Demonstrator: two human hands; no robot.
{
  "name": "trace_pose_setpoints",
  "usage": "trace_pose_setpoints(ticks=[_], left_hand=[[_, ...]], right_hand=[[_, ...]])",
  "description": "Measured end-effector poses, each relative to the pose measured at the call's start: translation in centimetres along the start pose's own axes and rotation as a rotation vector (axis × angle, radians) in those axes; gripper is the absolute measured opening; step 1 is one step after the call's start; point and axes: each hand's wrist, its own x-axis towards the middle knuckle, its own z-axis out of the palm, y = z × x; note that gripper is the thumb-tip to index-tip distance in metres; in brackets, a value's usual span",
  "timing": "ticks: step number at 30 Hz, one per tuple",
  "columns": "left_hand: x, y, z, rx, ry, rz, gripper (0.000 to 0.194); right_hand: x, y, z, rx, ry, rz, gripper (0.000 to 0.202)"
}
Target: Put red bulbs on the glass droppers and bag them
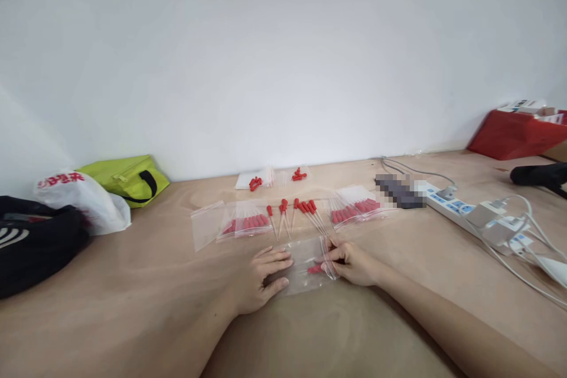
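A clear zip bag lies flat before me, its mouth toward the right. Inside it is a dropper with a red bulb, its thin stem pointing left. My left hand rests with fingers spread on the bag's left end. My right hand is closed at the bag's mouth, fingertips at the end of the red bulb; part of their hold is hidden by the plastic. Just beyond the bag lie several loose droppers. Filled bags of droppers lie to the left and right.
Loose red bulbs and bags lie near the wall. On the right are a blurred dark object, a power strip with cables and a red bag. On the left are a yellow-green pouch, a white plastic bag and a black bag.
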Motion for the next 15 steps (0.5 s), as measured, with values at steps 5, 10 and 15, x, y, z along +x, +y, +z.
trace_pose_setpoints(ticks=[5, 10, 15], left_hand=[[0.1, -0.3, 0.3, 0.001, 0.013, -0.005, 0.032], [0.0, -0.1, 0.0, -0.004, 0.001, 0.002, 0.032], [0.0, -0.1, -0.1, 0.011, -0.024, 0.011, 0.039]], right_hand=[[0.6, 0.5, -1.7, -0.162, 0.116, 0.163, 0.017], [4.7, 0.7, -1.6, -0.404, 0.285, 0.338, 0.010], [9.4, 0.4, -0.3, -0.585, 0.249, 0.445, 0.013]])
